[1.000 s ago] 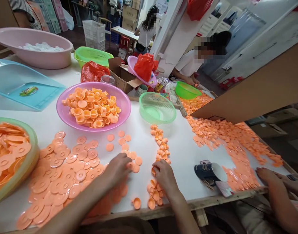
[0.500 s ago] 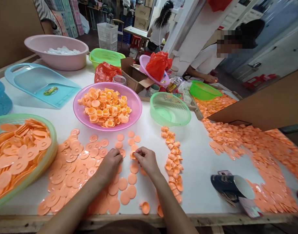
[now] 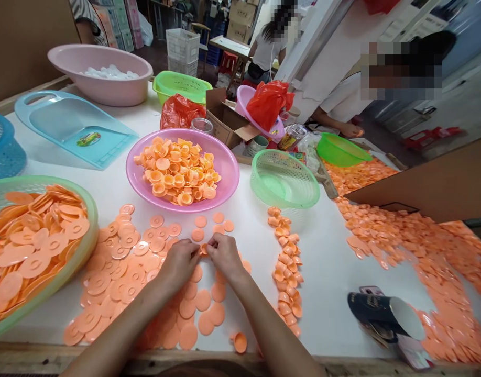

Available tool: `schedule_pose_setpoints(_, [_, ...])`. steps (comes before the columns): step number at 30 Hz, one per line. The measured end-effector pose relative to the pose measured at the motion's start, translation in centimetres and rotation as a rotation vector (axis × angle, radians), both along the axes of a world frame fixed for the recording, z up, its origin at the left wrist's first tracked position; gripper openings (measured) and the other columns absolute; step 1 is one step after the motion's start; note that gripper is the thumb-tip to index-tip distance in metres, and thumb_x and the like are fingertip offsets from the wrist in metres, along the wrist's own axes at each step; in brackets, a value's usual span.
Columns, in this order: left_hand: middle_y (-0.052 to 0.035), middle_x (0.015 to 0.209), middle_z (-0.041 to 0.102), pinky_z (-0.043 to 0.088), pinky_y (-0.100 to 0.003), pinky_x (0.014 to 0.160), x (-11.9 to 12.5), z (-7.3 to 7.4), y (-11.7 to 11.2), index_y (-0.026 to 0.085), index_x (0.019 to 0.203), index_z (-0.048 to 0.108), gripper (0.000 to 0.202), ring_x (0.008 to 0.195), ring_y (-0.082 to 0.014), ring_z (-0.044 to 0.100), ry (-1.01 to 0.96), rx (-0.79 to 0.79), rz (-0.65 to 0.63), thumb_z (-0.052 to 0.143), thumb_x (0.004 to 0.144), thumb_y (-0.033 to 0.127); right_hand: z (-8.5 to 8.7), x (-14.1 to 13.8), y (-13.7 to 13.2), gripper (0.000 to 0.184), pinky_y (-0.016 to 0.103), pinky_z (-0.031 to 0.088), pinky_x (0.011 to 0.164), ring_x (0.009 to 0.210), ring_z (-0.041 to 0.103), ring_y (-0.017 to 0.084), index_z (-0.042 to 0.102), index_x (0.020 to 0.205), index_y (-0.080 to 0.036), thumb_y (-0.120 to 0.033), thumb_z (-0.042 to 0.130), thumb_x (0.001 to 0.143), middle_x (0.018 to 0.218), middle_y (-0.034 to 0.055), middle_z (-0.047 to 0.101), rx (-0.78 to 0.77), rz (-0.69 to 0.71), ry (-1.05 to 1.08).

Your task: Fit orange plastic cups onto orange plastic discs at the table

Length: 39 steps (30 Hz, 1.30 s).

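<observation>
Close together over the table, my left hand (image 3: 183, 260) and my right hand (image 3: 226, 256) are both closed in a pinch. A small orange plastic cup piece (image 3: 203, 250) is between their fingertips, partly hidden by the fingers. Flat orange discs (image 3: 203, 300) lie around and below my hands, with a broad spread of ringed discs (image 3: 129, 240) to the left. Right of my right forearm runs a line of orange cup pieces (image 3: 288, 262). One loose orange cup (image 3: 239, 343) lies near the front edge, between my forearms.
A pink bowl (image 3: 132, 186) of cup pieces stands ahead. On the left is a green basket (image 3: 91, 217) full of discs. A green colander (image 3: 313, 196), a blue scoop (image 3: 107, 149) and a dark mug (image 3: 372, 309) are also on the table. Across it sits a person (image 3: 338, 112).
My right hand has moved left with the cup piece, close to my left hand, and both now meet at it. The whole view has shifted slightly.
</observation>
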<state>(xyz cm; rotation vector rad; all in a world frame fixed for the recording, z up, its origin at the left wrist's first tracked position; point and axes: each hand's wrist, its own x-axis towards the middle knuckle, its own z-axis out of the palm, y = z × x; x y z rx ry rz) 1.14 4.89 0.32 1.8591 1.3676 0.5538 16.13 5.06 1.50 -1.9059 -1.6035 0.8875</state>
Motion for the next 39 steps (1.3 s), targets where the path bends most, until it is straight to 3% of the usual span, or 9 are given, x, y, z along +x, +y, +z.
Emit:
schedule_pose_setpoints(5, [0.0020, 0.058, 0.058, 0.033, -0.022, 0.055, 1.0, 1.5, 1.6, 0.015, 0.063, 0.064, 0.015, 0.058, -0.0122, 0.052, -0.102, -0.251, 0.124, 0.052, 0.071, 0.013, 0.0, -0.2, -0.4, 0.017, 0.022, 0.035, 0.054, 0.056, 0.053, 0.012, 0.054, 0.057, -0.020, -0.006, 0.053, 0.068, 0.056, -0.0017, 0.060, 0.018, 0.035, 0.010])
schedule_pose_setpoints(18, [-0.0012, 0.063, 0.064, 0.037, -0.022, 0.058, 1.6, 0.3, -0.6, 0.015, 0.064, 0.064, 0.017, 0.060, -0.0119, 0.055, -0.073, -0.134, 0.179, 0.051, 0.073, 0.011, -0.7, -0.8, -2.2, 0.016, 0.025, 0.043, 0.057, 0.058, 0.056, 0.014, 0.056, 0.065, -0.019, -0.021, 0.052, 0.080, 0.063, 0.0010, 0.063, 0.057, 0.003, 0.177])
schedule_pose_setpoints(21, [0.0009, 0.056, 0.061, 0.036, -0.022, 0.054, 0.7, 2.5, 0.1, 0.016, 0.061, 0.065, 0.018, 0.055, -0.0109, 0.054, -0.072, -0.069, 0.161, 0.052, 0.072, 0.010, 0.5, 0.5, -2.5, 0.017, 0.026, 0.046, 0.049, 0.050, 0.056, 0.014, 0.067, 0.076, -0.018, -0.030, 0.055, 0.080, 0.060, 0.0005, 0.063, -0.085, -0.006, 0.392])
schedule_pose_setpoints(24, [0.0027, 0.059, 0.062, 0.043, -0.022, 0.055, -1.2, 7.2, 3.2, 0.017, 0.075, 0.071, 0.020, 0.052, -0.0094, 0.056, -0.154, 0.098, 0.251, 0.052, 0.079, 0.017, 1.9, 3.2, -3.0, 0.027, 0.026, 0.046, 0.044, 0.052, 0.058, 0.016, 0.071, 0.091, -0.017, -0.037, 0.060, 0.076, 0.067, 0.0025, 0.067, -0.112, -0.130, 0.499])
schedule_pose_setpoints(28, [0.0006, 0.074, 0.068, 0.050, -0.024, 0.057, -4.6, 13.8, 8.6, 0.016, 0.104, 0.070, 0.030, 0.054, -0.0098, 0.060, -0.230, 0.312, 0.503, 0.061, 0.080, 0.032, 2.6, 8.8, -3.7, 0.030, 0.030, 0.050, 0.050, 0.062, 0.063, 0.020, 0.073, 0.092, -0.018, -0.039, 0.061, 0.074, 0.077, 0.0065, 0.071, -0.025, -0.232, 0.311])
schedule_pose_setpoints(30, [-0.0008, 0.076, 0.069, 0.052, -0.025, 0.058, -6.5, 14.7, 9.2, 0.016, 0.104, 0.070, 0.031, 0.057, -0.0113, 0.062, -0.176, 0.323, 0.479, 0.060, 0.082, 0.034, 2.3, 12.4, -3.6, 0.031, 0.035, 0.053, 0.061, 0.073, 0.065, 0.023, 0.073, 0.092, -0.019, -0.040, 0.057, 0.076, 0.086, 0.0088, 0.072, 0.088, -0.269, 0.121])
schedule_pose_setpoints(32, [-0.0008, 0.069, 0.068, 0.053, -0.026, 0.061, -8.2, 13.0, 8.0, 0.017, 0.095, 0.073, 0.026, 0.061, -0.0142, 0.064, -0.038, 0.238, 0.307, 0.057, 0.084, 0.035, 1.5, 16.0, -3.1, 0.031, 0.041, 0.051, 0.077, 0.089, 0.063, 0.027, 0.073, 0.093, -0.020, -0.039, 0.053, 0.078, 0.097, 0.0112, 0.072, 0.242, -0.313, -0.155])
schedule_pose_setpoints(34, [-0.0026, 0.079, 0.072, 0.056, -0.030, 0.071, -9.2, 9.3, 6.0, 0.020, 0.097, 0.073, 0.026, 0.075, -0.0187, 0.068, 0.106, 0.133, 0.127, 0.056, 0.085, 0.034, 0.3, 19.2, -2.3, 0.036, 0.047, 0.044, 0.090, 0.107, 0.056, 0.031, 0.072, 0.102, -0.020, -0.038, 0.050, 0.080, 0.111, 0.0138, 0.069, 0.318, -0.345, -0.431])
schedule_pose_setpoints(39, [-0.0190, 0.143, 0.049, 0.032, -0.064, 0.105, -6.3, -0.3, 1.9, 0.021, 0.129, 0.060, 0.043, 0.134, -0.0398, 0.041, 0.529, 0.248, 0.167, 0.055, 0.086, 0.027, -2.8, 21.4, -0.6, 0.042, 0.046, 0.041, 0.091, 0.114, 0.050, 0.032, 0.066, 0.118, -0.019, -0.035, 0.051, 0.082, 0.122, 0.0150, 0.064, 0.126, -0.349, -0.637])
